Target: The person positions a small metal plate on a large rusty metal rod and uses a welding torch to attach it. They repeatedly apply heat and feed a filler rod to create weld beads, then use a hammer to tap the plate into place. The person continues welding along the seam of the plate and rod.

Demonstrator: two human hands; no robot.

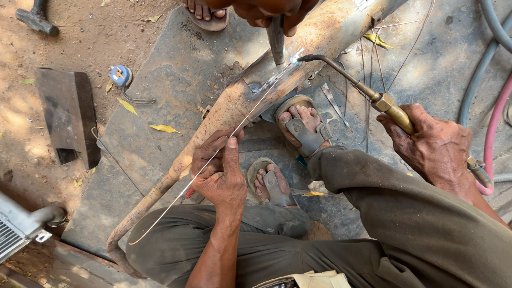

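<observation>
My left hand point(220, 172) pinches a thin filler rod point(213, 157) that slants up to a bright spot on a rusty exhaust pipe point(234, 104). My right hand point(434, 145) grips the brass handle of a gas torch point(373, 96). Its curved black nozzle points at the same spot on the pipe. Another person's hands point(266, 12) at the top hold a dark tool point(276, 40) upright against the pipe. My two sandalled feet point(298, 125) rest under the pipe on a grey stone slab point(160, 96).
Pink and grey hoses point(493, 114) run along the right edge. A dark metal block point(69, 114) and a hammer point(36, 18) lie on the dirt at left. A small blue tool point(120, 75) lies at the slab's edge. Metal finned equipment point(16, 229) sits bottom left. Another person's foot point(205, 12) is at top.
</observation>
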